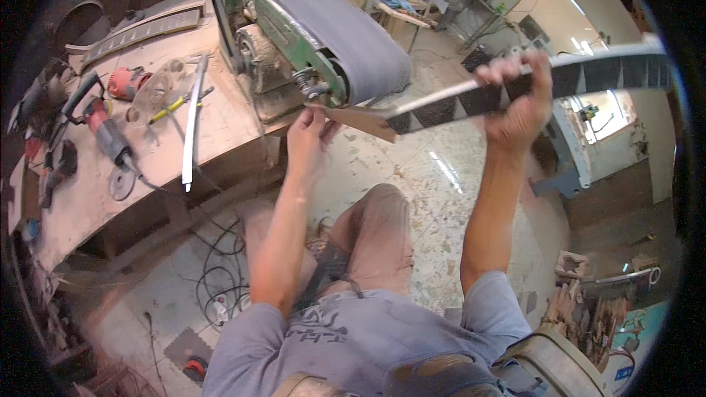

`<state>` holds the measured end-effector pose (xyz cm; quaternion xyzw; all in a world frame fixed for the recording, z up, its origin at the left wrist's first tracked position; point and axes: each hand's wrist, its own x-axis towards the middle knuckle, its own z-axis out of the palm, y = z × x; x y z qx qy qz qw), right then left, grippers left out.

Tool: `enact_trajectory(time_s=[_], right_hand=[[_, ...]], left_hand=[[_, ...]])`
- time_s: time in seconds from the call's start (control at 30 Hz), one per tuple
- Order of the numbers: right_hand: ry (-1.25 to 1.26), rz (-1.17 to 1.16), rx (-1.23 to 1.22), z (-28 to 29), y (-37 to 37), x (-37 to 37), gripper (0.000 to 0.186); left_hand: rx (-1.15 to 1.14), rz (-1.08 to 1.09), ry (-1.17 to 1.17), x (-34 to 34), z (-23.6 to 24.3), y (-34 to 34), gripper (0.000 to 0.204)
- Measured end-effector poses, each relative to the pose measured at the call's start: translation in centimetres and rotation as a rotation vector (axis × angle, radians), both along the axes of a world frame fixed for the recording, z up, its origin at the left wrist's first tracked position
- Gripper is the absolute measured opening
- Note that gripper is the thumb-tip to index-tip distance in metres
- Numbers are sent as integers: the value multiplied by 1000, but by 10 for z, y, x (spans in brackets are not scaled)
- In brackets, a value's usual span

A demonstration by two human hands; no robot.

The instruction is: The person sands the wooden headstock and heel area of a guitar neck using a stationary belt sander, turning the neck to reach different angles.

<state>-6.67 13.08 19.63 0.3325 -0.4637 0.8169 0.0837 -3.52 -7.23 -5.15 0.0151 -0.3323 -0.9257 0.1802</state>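
A long, slightly curved strip [437, 112] with dark and light triangular inlays and a plain tan wooden end slants up to the right in front of me. My left hand [306, 134] pinches the tip of that tan end, just below the front roller of a belt sander [346, 37]. Farther along, my right hand [521, 103] is wrapped round the strip, its fingers over the upper edge. The strip's far end reaches the right rim. The grey sanding belt lies just above the tan end; whether they touch, I cannot tell.
On the wooden bench [228, 114] at left lie an angle grinder [107, 129], a red power tool [126, 82], a long metal ruler [194, 121] and another inlaid curved piece [143, 33]. Black cables [220, 265] coil on the floor. Wood offcuts [570, 309] stand at lower right.
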Motion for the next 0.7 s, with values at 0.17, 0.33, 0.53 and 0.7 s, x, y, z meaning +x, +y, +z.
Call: enact_trajectory(time_s=[0.17, 0.33, 0.53, 0.7], right_hand=[[56, 274, -83, -56, 76, 22, 47], [28, 603, -336, -100, 114, 26, 38], [44, 688, -512, -130, 126, 25, 32], [16, 699, -557, -150, 134, 17, 32]], left_hand=[[141, 216, -98, 74, 31, 38, 53], [-8, 322, -43, 117, 51, 47, 64], [-169, 378, 37, 132, 67, 57, 57], [-319, 447, -41, 135, 67, 67, 64]])
